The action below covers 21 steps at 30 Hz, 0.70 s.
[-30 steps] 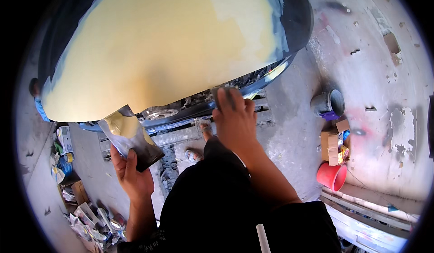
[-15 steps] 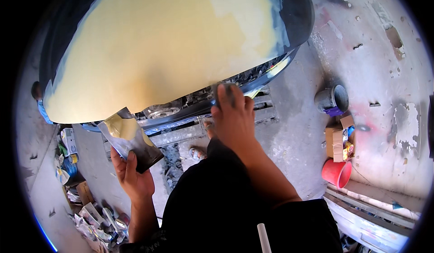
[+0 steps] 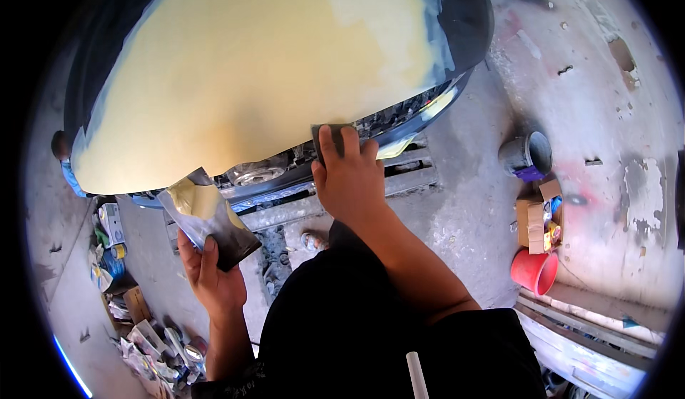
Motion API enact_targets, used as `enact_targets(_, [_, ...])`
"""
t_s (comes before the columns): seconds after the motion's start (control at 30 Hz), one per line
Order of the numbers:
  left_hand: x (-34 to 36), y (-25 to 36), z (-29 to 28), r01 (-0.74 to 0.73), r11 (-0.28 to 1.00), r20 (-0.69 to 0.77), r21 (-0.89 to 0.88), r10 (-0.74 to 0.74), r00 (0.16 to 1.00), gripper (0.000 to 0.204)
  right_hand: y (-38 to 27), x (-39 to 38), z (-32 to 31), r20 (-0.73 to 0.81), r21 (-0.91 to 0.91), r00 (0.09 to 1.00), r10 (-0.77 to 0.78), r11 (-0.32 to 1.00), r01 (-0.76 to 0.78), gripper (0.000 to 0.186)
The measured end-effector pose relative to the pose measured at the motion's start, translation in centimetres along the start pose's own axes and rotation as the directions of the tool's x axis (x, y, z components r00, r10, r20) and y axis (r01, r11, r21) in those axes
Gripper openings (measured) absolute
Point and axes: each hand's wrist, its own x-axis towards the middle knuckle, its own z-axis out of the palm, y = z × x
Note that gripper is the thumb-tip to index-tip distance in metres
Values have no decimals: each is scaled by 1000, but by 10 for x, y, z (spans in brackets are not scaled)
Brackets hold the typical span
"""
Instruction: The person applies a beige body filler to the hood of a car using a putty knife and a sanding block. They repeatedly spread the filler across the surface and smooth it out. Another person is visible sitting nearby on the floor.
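Observation:
A car hood (image 3: 250,78) fills the top of the view, coated with yellow filler and black around its outer edges. My left hand (image 3: 214,278) grips a flat, smeared putty board (image 3: 227,228) from below, with the thumb on top. A mound of yellow filler (image 3: 191,199) lies on the board's far end. In my right hand (image 3: 353,181) is a thin dark spreader (image 3: 318,139), fingers laid over it and thumb at its side. It is at the hood's front edge; whether it touches the surface, I cannot tell.
Below the hood, the engine bay and a headlight (image 3: 258,174) show. To the right stand a dark bucket (image 3: 515,158), a cardboard box (image 3: 531,224) and a red bucket (image 3: 528,270) near a stained wall. Boxes and scrap paper (image 3: 146,338) clutter the lower left floor.
My right hand has shifted a little left and up along the hood's front edge with the spreader. The left hand and putty board have hardly moved.

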Motion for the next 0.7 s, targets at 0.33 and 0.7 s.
enact_targets(0.33, [-7, 2, -1, -8, 1000, -18, -1, 8, 1000, 53, 57, 30, -28, -69, -11, 991, 117, 993, -118, 46])
enact_targets(0.7, [-8, 2, 8, 8, 1000, 21, -1, -8, 1000, 52, -1, -7, -3, 26, 37, 1000, -4, 999, 3, 50])
